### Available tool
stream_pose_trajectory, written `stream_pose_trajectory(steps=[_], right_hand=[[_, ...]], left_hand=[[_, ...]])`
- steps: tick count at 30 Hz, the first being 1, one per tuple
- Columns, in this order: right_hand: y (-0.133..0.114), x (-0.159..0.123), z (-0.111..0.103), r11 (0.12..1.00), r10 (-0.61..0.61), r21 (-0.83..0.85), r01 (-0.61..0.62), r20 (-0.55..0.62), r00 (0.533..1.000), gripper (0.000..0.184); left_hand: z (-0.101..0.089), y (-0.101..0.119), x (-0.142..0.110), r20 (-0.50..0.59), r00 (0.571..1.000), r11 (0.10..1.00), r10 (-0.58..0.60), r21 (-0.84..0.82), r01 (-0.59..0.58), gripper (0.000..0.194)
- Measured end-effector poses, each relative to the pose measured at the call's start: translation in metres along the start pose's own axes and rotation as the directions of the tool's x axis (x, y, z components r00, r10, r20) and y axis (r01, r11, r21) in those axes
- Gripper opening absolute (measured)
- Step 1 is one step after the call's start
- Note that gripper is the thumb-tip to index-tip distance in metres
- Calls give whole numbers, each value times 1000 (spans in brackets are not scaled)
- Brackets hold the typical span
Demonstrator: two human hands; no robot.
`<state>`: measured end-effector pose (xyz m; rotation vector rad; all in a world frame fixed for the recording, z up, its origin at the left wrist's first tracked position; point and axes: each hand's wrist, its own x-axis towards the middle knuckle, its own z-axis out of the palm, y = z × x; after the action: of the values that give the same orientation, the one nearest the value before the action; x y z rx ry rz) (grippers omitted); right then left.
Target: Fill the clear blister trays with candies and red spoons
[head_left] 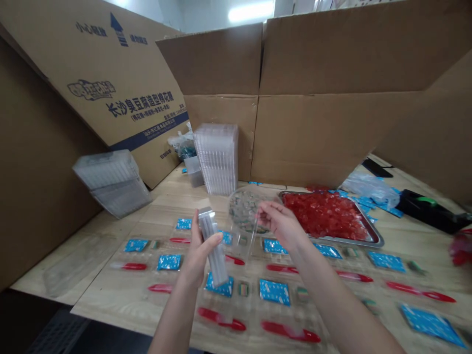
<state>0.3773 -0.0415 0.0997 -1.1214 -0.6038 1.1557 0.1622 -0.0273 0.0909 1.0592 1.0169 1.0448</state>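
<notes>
My left hand (201, 248) grips a stack of clear plastic lids (215, 248), held tilted above the table. My right hand (280, 221) pinches one thin clear plastic lid (251, 236) by its upper edge, apart from the stack. Below both hands lie several clear shallow trays. They hold blue printed packets (275, 292), red pen-shaped pieces (291, 332) and small striped pieces (243, 289). Just behind my right hand sits a round clear tub (239, 209) of small wrapped striped pieces.
A metal tray (376, 239) heaped with red pieces (324, 214) stands right. Clear tray stacks (217, 157) stand at the back and lean (114, 182) at left. Cardboard boxes (309, 132) wall the back and left. A black tape dispenser (424, 209) lies right.
</notes>
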Motion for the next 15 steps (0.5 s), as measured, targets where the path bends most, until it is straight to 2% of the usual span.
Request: stream_pose_trajectory(steps=[3,5,7,8,10,12,15], right_hand=[[6,24,-26,997,-67,-52,59,-176,982,29],[14,23,-33,994,-70,-102,49,-205,976,26],[22,9,-28,988,-70,-150,42,-188,980,24],[25,-2,-20,984,-68,-172,42,-145,987,23],[26,-24,0,975,-47,-216,49,16,999,21],[22,-41,20,973,-15,-225,54,171,985,19],[13,-49,34,985,53,-174,-10,246,968,18]], left_hand=[[-3,4,-1,-26,999,999,-27,41,28,98],[-1,3,-2,-10,999,998,-36,52,36,99],[6,0,-4,21,999,997,-36,68,35,100],[10,-2,-4,43,999,997,-33,78,29,101],[20,-6,-5,87,996,995,-25,97,16,104],[28,-8,-6,136,990,996,-26,93,13,106],[33,-7,-8,190,981,997,-33,78,18,106]])
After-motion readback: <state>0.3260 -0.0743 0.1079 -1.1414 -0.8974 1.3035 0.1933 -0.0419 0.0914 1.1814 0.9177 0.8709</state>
